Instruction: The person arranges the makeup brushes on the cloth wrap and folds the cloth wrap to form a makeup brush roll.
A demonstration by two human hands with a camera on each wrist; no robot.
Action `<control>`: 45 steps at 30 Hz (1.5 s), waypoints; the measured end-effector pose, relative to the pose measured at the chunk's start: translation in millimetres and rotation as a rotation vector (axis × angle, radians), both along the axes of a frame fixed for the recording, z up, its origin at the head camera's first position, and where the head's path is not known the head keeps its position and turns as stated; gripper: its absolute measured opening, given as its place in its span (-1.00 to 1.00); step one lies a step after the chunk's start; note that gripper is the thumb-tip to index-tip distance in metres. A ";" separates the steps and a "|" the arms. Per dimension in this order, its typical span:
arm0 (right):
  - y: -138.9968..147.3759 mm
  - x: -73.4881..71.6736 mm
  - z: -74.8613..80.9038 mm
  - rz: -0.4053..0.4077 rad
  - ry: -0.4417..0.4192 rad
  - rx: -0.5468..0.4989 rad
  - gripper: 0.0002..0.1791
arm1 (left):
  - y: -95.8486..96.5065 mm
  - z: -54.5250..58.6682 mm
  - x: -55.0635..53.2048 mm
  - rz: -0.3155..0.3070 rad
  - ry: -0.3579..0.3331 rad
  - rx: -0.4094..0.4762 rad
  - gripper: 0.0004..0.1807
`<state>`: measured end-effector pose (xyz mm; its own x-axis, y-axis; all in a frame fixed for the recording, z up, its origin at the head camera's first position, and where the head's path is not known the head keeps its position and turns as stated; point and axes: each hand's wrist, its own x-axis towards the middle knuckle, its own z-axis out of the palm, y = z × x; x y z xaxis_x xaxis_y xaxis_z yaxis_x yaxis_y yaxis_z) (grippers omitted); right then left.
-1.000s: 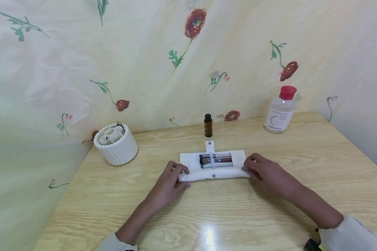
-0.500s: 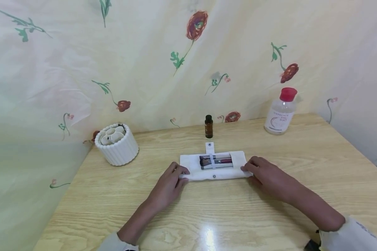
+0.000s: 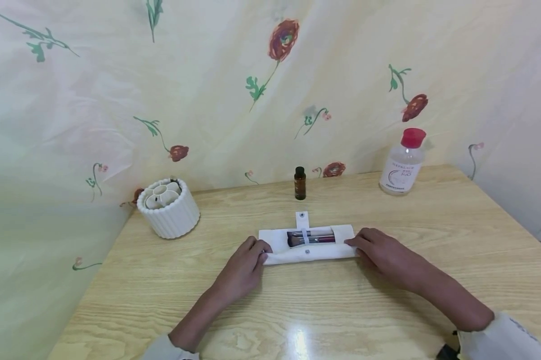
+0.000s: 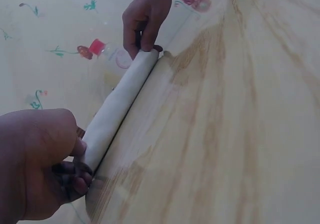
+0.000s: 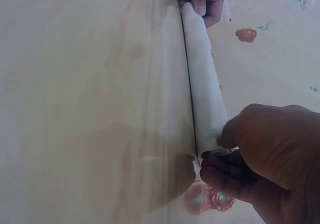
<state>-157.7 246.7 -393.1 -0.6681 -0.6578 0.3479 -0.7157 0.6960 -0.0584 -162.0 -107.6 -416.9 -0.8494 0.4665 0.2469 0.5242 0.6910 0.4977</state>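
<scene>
A white fabric brush roll [image 3: 275, 240] lies partly rolled up on the wooden table, its rolled edge toward me. Several makeup brushes [image 3: 313, 239] show in its pocket under a narrow strap. A snap tab [image 3: 302, 219] sticks out from the far side. My left hand [image 3: 245, 265] pinches the left end of the rolled edge, and my right hand [image 3: 383, 257] pinches the right end. In the left wrist view the rolled part [image 4: 120, 101] forms a tube between both hands. The right wrist view shows thumb and fingers on the tube's near end [image 5: 210, 129].
Behind the roll stands a small brown bottle [image 3: 300, 183] with a black cap. A clear bottle [image 3: 401, 170] with a red cap is at the back right. At the left is a white ribbed holder [image 3: 169, 210] with round compartments. A flower-patterned cloth [image 3: 207, 100] hangs behind the table [image 3: 162, 285].
The brush roll has been rolled further away from me. Less of the pocket and brushes shows now. Both hands have kept their grip at the ends.
</scene>
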 end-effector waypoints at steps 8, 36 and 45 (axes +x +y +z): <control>0.1 0.1 -3.4 -0.006 0.006 -0.012 -0.56 | 1.4 -1.3 0.6 -0.001 -0.057 0.062 -0.55; -3.7 -0.7 -2.5 -0.041 0.004 -0.053 -0.57 | 1.7 -0.7 -0.3 -0.055 -0.041 0.152 -0.90; -6.3 -3.4 -6.0 -0.047 -0.005 -0.121 -0.56 | 1.9 0.1 -1.3 -0.006 -0.112 0.168 -0.72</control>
<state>-161.1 240.4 -399.1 -0.6992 -0.5791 0.4192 -0.6819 0.7163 -0.1478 -163.3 -105.7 -416.7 -0.8734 0.4315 0.2257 0.4627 0.5908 0.6610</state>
